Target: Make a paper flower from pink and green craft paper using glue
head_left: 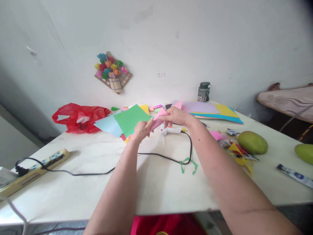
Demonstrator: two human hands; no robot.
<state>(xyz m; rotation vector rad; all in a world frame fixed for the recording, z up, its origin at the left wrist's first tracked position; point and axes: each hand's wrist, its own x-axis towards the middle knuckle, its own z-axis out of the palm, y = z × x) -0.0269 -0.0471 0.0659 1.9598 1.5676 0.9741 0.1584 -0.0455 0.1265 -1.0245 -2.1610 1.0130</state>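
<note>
A piece of pink paper (pixel 160 115), folded or bent, is held above the middle of the table between both hands. My left hand (pixel 143 130) pinches its lower left end, thumb on top. On its right side, the fingers of my right hand (pixel 176 116) are closed over the sheet. Just below the hands lies a white glue gun (pixel 173 130) with a black cord. Left of my left hand, a green paper sheet (pixel 132 119) overlaps a light blue sheet (pixel 107 125). Part of the pink paper is hidden by my fingers.
A red plastic bag (pixel 73 117) and power strip (pixel 49 163) are at left. Stacked coloured paper (pixel 202 107) and a dark bottle (pixel 203 92) stand at the back right. Paper scraps (pixel 237 151) lie beside a green mango (pixel 253 142). Green cut paper (pixel 188 162) touches the cord.
</note>
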